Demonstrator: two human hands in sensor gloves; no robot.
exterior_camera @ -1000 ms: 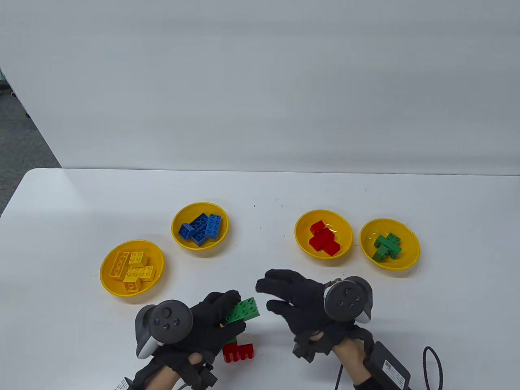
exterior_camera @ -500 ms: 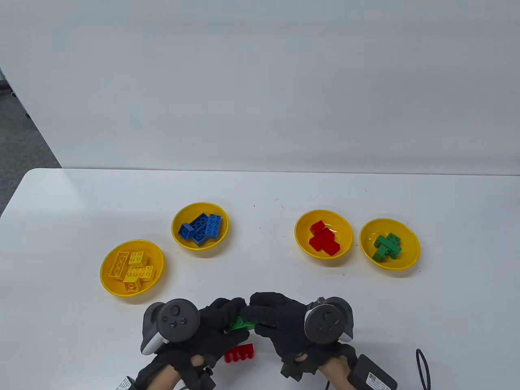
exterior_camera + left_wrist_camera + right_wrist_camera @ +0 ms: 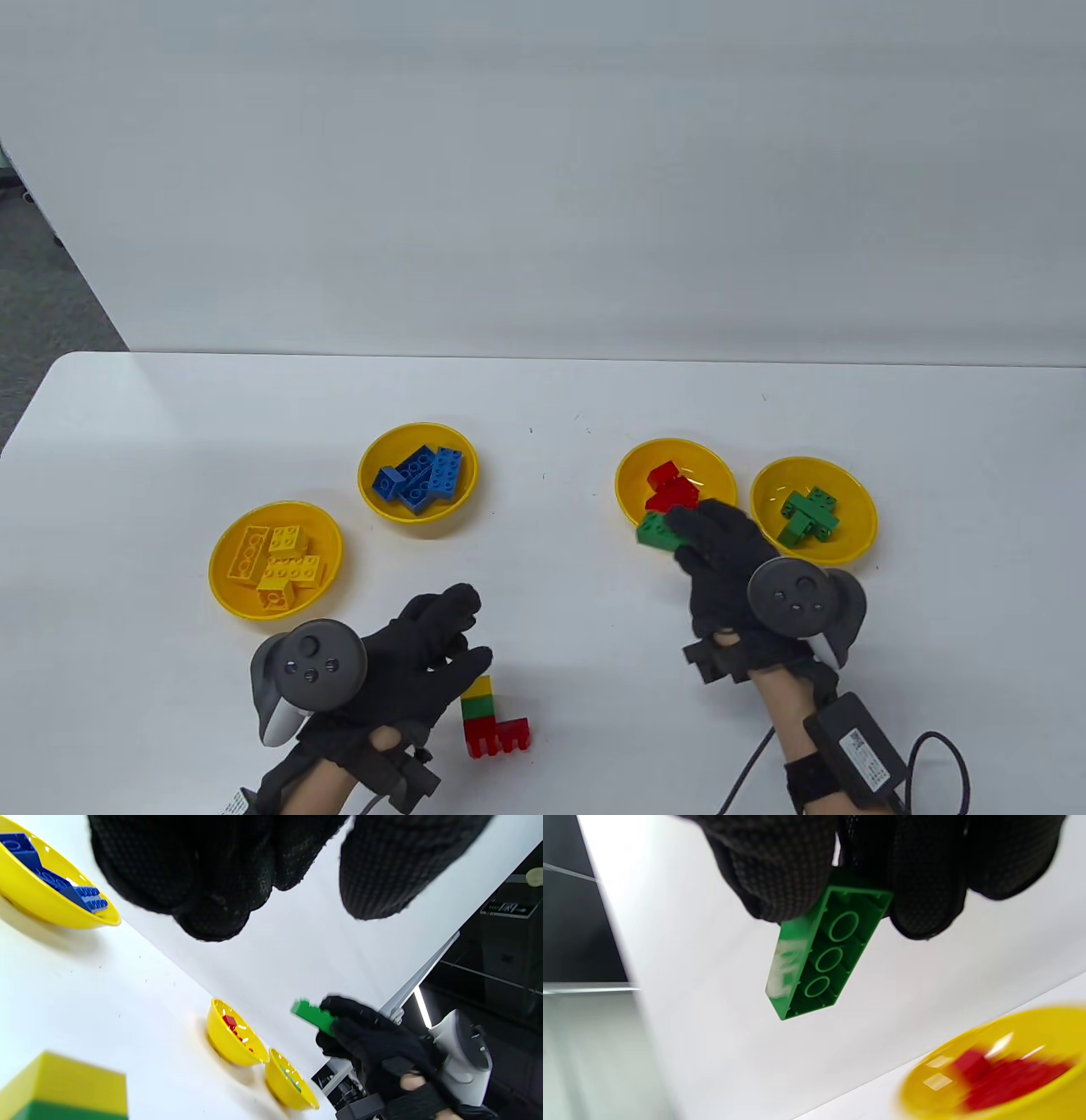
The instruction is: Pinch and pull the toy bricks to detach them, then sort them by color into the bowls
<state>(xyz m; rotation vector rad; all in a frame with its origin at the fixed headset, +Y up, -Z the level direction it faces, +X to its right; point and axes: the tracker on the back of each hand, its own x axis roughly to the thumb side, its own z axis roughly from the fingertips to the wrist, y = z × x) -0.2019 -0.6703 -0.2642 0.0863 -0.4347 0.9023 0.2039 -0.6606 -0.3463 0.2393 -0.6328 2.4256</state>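
My right hand (image 3: 679,533) pinches a long green brick (image 3: 653,531) by one end, above the front-left rim of the bowl of red bricks (image 3: 629,475). The right wrist view shows the green brick (image 3: 823,955) from below, held between fingertips (image 3: 780,882), with the red bowl (image 3: 1043,1107) at lower right. My left hand (image 3: 465,632) hovers with fingers relaxed and holds nothing. Just in front of it on the table stands the remaining stack (image 3: 478,709) of yellow, green and red bricks. The bowl of green bricks (image 3: 859,526) sits right of my right hand.
A bowl of blue bricks (image 3: 369,494) and a bowl of yellow bricks (image 3: 227,586) stand at the left. A black pack with a cable (image 3: 857,751) is strapped to the right forearm. The table's front edge lies close behind the stack.
Both hands met at the stack and the right hand pulled the long green brick off. It carried the brick up and right to the red bowl's rim. The left hand let go.
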